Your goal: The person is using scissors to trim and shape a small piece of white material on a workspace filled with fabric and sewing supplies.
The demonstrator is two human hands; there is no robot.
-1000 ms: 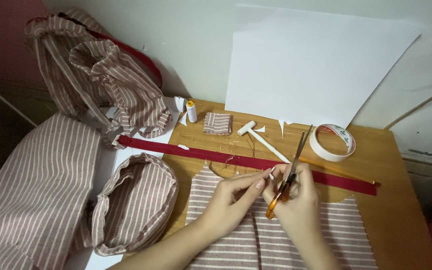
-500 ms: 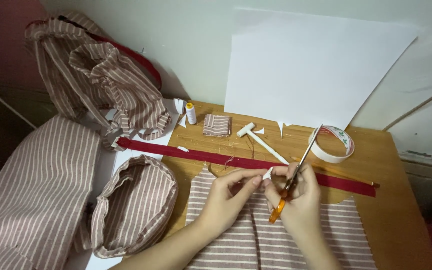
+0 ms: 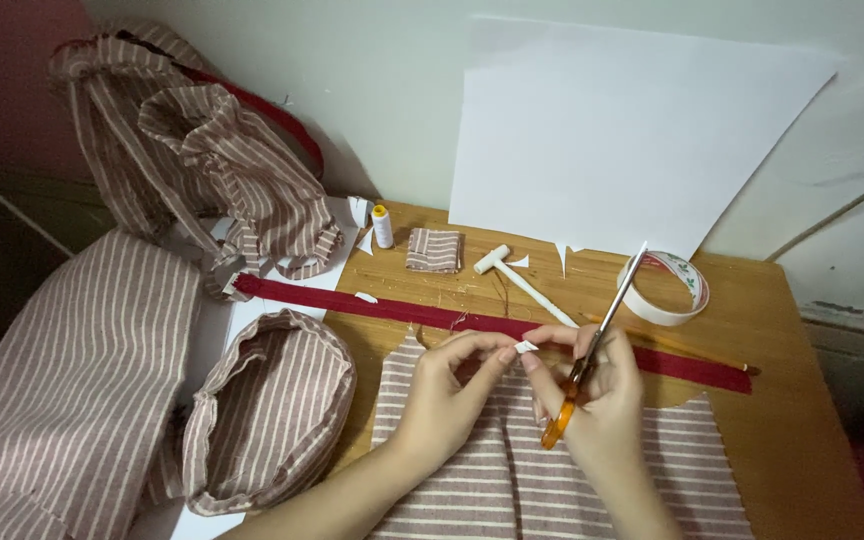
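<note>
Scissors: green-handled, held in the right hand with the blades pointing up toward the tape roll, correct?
Not quite. The head view shows the scissors have orange handles, not green. The rest holds: the right hand holds them, blades pointing up toward the tape roll.

Scissors swing upright as the fingertips close on a white scrap

The orange-handled scissors with long steel blades (image 3: 602,330), held in the right hand (image 3: 592,400), have tipped further over the last second: a second ago the blades lay low over the hand, pointing toward the roll of white tape (image 3: 664,288); now the tip stands higher and reaches up beside that roll, close to the lower edge of the white paper sheet (image 3: 622,140). The left hand (image 3: 447,385) has drawn its fingers in toward the right, and a small white scrap (image 3: 526,347) now shows pinched between the two hands' fingertips, above the long dark red zipper strip (image 3: 472,320).
</note>
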